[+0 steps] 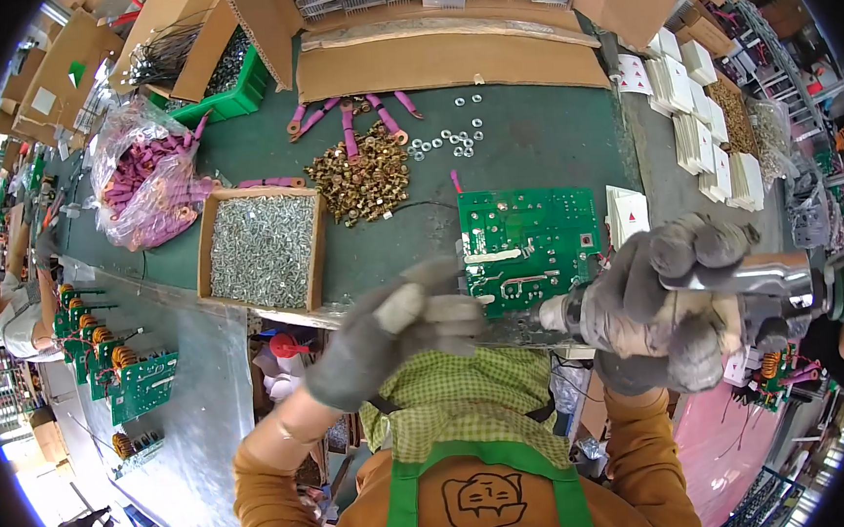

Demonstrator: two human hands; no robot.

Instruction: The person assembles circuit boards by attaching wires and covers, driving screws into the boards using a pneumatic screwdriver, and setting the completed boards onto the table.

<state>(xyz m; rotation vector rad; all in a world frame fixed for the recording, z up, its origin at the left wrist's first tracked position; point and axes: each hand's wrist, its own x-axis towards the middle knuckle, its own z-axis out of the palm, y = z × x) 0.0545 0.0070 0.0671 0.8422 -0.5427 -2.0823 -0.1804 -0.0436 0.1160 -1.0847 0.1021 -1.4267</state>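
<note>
A green circuit board (529, 229) lies flat on the table in front of me, its solder side up. My left hand (388, 336), in a grey glove, hovers by the board's near left corner. Its stretched fingers are blurred by motion, and nothing shows in them. My right hand (674, 295), also gloved, is wrapped round a silver power screwdriver (761, 282) near the board's lower right. The tool lies sideways, with its pale nose pointing left toward the board's near edge. Whether the nose touches the board, I cannot tell.
Left of the board stand a box of small screws (263, 250) and a heap of brass-coloured fasteners (362, 175). Beyond are loose nuts (448, 142), pink-sleeved cable lugs (349, 131) and a large cardboard carton (447, 61). White cards (695, 142) are stacked at right.
</note>
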